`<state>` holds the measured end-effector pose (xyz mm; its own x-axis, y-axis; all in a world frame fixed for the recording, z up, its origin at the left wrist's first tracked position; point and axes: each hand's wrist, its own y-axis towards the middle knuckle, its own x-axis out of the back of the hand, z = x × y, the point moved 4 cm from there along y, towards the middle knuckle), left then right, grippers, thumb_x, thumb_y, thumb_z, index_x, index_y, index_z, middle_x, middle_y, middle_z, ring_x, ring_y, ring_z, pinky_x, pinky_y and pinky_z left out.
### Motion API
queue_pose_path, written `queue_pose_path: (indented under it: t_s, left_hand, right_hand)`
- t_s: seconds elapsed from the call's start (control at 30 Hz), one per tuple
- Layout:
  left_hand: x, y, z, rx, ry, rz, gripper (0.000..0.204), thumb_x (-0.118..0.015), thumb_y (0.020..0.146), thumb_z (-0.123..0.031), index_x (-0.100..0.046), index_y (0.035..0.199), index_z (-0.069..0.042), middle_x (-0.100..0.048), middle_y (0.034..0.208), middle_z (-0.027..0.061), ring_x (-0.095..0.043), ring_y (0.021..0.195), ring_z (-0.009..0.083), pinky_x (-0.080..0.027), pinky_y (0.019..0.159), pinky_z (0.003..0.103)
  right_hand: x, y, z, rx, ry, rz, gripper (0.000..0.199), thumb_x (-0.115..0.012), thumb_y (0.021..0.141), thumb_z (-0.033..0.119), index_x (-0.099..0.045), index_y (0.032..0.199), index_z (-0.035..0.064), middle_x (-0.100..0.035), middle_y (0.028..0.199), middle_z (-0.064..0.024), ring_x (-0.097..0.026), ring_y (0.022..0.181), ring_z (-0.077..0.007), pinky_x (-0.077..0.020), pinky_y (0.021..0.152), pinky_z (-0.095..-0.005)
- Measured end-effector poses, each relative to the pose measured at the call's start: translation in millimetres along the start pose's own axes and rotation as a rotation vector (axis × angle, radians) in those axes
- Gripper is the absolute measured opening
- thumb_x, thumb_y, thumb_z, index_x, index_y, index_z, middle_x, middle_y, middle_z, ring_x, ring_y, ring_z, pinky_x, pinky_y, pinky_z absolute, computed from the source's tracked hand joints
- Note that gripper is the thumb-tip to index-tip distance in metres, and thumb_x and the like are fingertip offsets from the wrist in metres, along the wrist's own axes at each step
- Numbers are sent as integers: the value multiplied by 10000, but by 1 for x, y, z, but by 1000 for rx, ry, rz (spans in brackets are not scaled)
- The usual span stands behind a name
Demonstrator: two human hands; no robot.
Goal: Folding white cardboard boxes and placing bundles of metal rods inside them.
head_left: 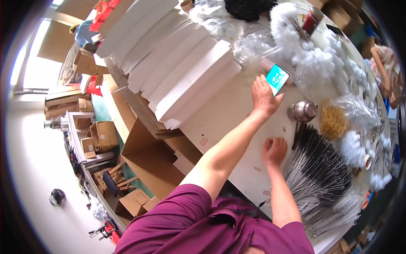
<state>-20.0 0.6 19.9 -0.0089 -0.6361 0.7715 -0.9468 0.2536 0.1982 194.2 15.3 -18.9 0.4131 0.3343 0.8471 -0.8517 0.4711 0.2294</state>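
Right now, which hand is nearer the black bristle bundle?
Right. The right hand is just left of the black bristle bundle; the left hand is farther off, up at the phone.

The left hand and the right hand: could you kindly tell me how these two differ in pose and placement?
The left hand reaches farther out over the table, while the right hand sits nearer the body. The left hand is stretched out right at the smartphone with its lit screen; the right hand looks loosely curled, with nothing visible in it. Both hands are bare.
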Motion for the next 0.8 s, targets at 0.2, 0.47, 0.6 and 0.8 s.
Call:
queue_pose_path:
  t_s: [0.2, 0.47, 0.6, 0.8]
  left_hand:
    - [121, -13, 3, -236, -189, -60, 632, -790, 821, -241, -545, 1329, 43, -584, 1328, 277, -562, 1262, 416, -465, 1072, 460]
    - [329, 48, 115, -256, 189, -391, 417, -767, 838, -178, -660, 1193, 13, -706, 1123, 222, -705, 1027, 350, -564, 905, 407]
    - [379, 73, 188, -93, 286, -311, 451, -749, 831, -163, -642, 1212, 54, -685, 1162, 264, -677, 1100, 386, -542, 971, 424]
    - [414, 108, 247, 73, 478, -348, 544, -743, 810, -207, -591, 1271, 41, -659, 1211, 229, -638, 1144, 391, -523, 987, 442]
  right_hand:
    - [-8, -2, 0, -24, -102, -26, 140, -625, 872, 214, -557, 818, 104, -568, 872, -105, -557, 896, -345, -433, 816, -480]
    - [-6, 1, 1, 4, -125, -21, 152, -603, 888, 210, -540, 824, 87, -553, 876, -120, -546, 916, -342, -427, 840, -466]
    - [-8, 1, 1, -2, -144, 1, 155, -595, 888, 208, -547, 820, 77, -562, 892, -124, -549, 929, -346, -432, 853, -475]
    - [-11, -1, 0, -9, -152, 11, 155, -579, 910, 202, -543, 845, 66, -560, 899, -132, -544, 938, -359, -424, 868, -483]
